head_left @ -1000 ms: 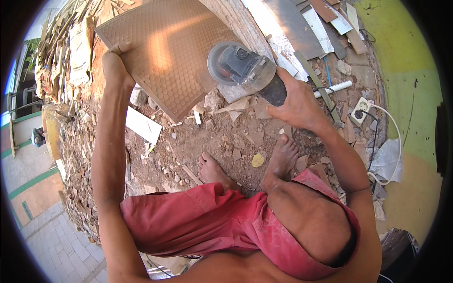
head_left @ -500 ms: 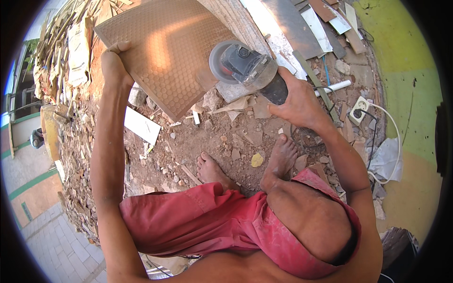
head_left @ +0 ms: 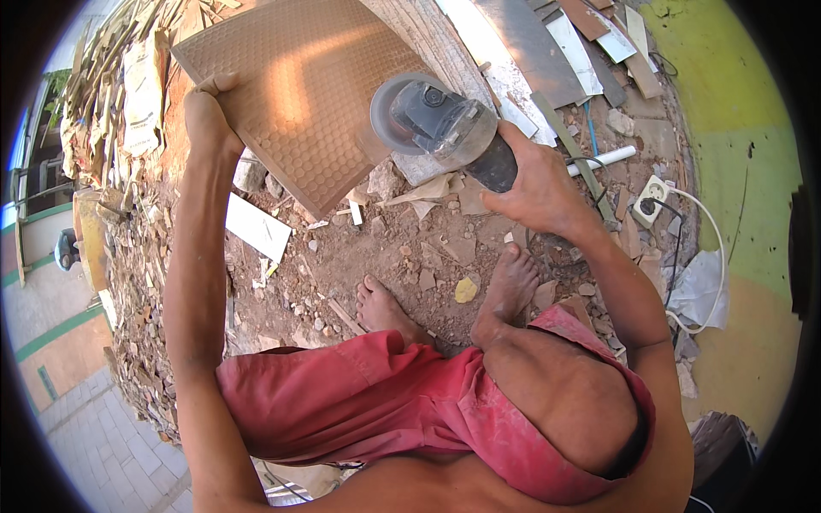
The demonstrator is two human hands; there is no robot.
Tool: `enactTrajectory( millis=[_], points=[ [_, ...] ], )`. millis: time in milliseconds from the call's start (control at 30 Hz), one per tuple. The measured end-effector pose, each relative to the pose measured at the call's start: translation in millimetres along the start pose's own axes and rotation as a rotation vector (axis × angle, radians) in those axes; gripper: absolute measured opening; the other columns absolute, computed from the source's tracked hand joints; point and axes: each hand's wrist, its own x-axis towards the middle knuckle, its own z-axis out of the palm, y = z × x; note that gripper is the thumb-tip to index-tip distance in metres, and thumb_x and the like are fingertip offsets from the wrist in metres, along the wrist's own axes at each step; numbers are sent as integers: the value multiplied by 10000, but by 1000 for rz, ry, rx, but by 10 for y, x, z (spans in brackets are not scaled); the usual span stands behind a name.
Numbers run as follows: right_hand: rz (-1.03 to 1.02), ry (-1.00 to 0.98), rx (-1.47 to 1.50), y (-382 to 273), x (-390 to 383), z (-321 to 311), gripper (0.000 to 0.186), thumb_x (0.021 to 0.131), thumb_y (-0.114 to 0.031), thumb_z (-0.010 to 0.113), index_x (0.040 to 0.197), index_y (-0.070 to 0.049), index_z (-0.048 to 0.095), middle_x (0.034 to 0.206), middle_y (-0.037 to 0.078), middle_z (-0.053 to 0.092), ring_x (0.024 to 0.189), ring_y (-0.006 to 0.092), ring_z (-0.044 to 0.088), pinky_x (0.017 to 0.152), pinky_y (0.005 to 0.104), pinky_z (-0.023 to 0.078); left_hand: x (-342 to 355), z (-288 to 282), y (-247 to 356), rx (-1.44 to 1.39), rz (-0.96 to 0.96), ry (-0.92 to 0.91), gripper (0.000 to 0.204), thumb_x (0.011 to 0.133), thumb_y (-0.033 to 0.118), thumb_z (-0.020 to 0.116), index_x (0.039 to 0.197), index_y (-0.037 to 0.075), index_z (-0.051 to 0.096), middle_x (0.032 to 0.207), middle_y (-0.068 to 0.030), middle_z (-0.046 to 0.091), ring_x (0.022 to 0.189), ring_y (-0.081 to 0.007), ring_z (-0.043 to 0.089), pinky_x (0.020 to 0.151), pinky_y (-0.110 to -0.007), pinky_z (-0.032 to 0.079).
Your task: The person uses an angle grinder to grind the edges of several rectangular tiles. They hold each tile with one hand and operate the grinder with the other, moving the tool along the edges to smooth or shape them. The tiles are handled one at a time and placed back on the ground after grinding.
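My left hand (head_left: 208, 115) grips the left edge of a large brown tile (head_left: 299, 94) with a hexagon-patterned back, holding it tilted above the rubble. In my right hand (head_left: 537, 190) is an angle grinder (head_left: 445, 128), fingers wrapped round its dark body. The grinder's round disc (head_left: 402, 115) sits at the tile's right edge. My bare feet (head_left: 445, 299) stand on the dirt below, and red shorts (head_left: 402, 402) cover my bent legs.
Broken tile pieces and rubble (head_left: 410, 248) litter the ground. A white tile shard (head_left: 258, 227) lies at the left. A white power socket (head_left: 652, 195) with cable lies at the right beside a white pipe (head_left: 603, 159). Planks and boards (head_left: 547, 51) lie at the top.
The grinder has stayed at the tile's right edge, shifting slightly right along it. My left hand keeps its hold on the tile.
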Motion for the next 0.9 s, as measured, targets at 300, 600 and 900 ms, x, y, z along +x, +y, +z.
enactTrajectory(
  millis=[300, 600, 900],
  points=[
    [38, 25, 31, 34, -18, -25, 718, 654, -190, 746, 1290, 8, 480, 1007, 249, 664, 938, 376, 659, 840, 422, 505, 86, -48, -27, -67, 16, -28, 378, 779, 44, 488, 1122, -111, 517, 1040, -242, 629, 908, -322, 682, 810, -394, 607],
    [127, 2, 108, 36, -140, -108, 726, 658, -160, 757, 1296, 41, 473, 1134, 229, 630, 1042, 321, 624, 927, 379, 466, 78, 51, 84, -12, 163, -52, 234, 765, 23, 545, 957, -89, 617, 996, -220, 652, 812, -312, 678, 756, -402, 600],
    [104, -73, 258, 119, -186, 53, 762, 653, -150, 776, 1321, 35, 458, 1159, 198, 617, 1065, 298, 601, 961, 380, 440, 90, 190, 71, -173, 230, -111, 553, 769, -17, 512, 1304, -94, 393, 1085, -215, 602, 875, -315, 671, 782, -404, 602]
  ],
)
